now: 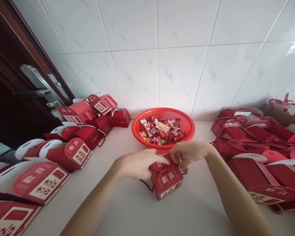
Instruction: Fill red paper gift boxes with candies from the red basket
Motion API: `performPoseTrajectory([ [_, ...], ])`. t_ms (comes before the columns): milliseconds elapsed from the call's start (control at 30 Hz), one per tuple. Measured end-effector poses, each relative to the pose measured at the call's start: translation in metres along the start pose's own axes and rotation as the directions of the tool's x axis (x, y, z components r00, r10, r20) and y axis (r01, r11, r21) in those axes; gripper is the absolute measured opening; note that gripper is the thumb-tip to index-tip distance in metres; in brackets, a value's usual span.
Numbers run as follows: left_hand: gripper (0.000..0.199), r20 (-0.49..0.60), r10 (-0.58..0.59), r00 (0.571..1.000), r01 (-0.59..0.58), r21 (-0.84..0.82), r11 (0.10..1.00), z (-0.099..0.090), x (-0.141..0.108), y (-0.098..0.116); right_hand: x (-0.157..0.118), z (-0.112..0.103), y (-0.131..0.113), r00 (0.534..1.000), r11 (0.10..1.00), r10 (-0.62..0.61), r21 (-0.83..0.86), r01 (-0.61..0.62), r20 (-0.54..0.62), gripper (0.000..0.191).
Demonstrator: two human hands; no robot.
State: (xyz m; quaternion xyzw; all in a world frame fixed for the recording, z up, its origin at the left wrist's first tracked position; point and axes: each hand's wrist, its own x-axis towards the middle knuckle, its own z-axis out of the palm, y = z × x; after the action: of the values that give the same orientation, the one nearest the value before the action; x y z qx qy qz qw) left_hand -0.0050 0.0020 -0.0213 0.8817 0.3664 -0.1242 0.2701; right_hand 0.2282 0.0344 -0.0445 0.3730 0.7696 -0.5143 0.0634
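Note:
A red cardboard candy box [167, 180] with pale characters on its front stands on the white surface before me. My left hand [140, 164] grips its left side, the index finger lying across the top flap. At the far right corner of the same box, my right hand [185, 154] is curled with fingertips pinched against it. A dark red cord [149, 187] loops out from the box's left side, and a bit of cord shows under my right fingers. Parts of the lid are hidden by both hands. Just behind stands a red plastic basket [135, 131] holding wrapped sweets [163, 127].
Several red boxes [81, 152] stand in rows on the left, near a dark door with a metal handle [43, 82]. More red boxes [250, 170] crowd the right side. A white tiled wall [137, 75] rises behind the basket.

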Motion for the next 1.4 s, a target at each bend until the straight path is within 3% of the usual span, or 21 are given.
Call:
performPoseTrajectory([
  [100,0.068,-0.018,0.001,1.0,-0.001,-0.009,1.0,0.0,-0.001,0.002,0.003,0.001,0.0,0.998,0.999,-0.027,-0.036,0.025,-0.053,0.038],
  [367,0.059,-0.133,0.03,0.991,-0.039,-0.066,0.997,0.002,-0.002,0.003,-0.001,0.0,-0.002,0.98,0.996,-0.081,0.013,0.085,-0.181,0.018],
  [567,0.058,-0.203,-0.011,0.979,-0.004,-0.074,0.997,0.003,-0.004,0.0,-0.011,-0.001,-0.008,0.933,0.974,-0.14,0.122,0.189,-0.33,0.013],
  [700,0.067,-0.238,0.066,0.969,-0.087,-0.08,0.993,-0.001,-0.011,-0.003,-0.015,-0.001,-0.01,0.932,0.936,-0.111,0.28,0.215,-0.345,0.019],
  [833,0.071,-0.301,-0.022,0.953,-0.002,-0.079,0.997,-0.004,-0.018,-0.01,-0.017,0.0,-0.012,0.939,0.879,-0.087,0.418,0.23,-0.333,0.025],
  [933,0.066,-0.358,-0.076,0.931,-0.002,-0.212,0.977,-0.008,-0.022,-0.01,-0.019,-0.001,-0.012,0.922,0.834,-0.121,0.465,0.296,-0.369,0.028],
  [1133,0.057,-0.342,-0.157,0.926,-0.104,-0.634,0.766,-0.016,-0.028,-0.003,-0.025,-0.003,-0.016,0.884,0.746,-0.219,0.514,0.424,-0.413,0.029],
  [1267,0.044,-0.385,-0.095,0.918,-0.252,-0.75,0.611,-0.019,-0.029,0.001,-0.033,-0.001,-0.022,0.88,0.717,-0.228,0.539,0.442,-0.418,0.028],
  [1400,0.034,-0.483,-0.047,0.874,-0.412,-0.79,0.455,-0.02,-0.028,0.008,-0.044,0.001,-0.029,0.868,0.722,-0.211,0.527,0.448,-0.449,0.029],
])
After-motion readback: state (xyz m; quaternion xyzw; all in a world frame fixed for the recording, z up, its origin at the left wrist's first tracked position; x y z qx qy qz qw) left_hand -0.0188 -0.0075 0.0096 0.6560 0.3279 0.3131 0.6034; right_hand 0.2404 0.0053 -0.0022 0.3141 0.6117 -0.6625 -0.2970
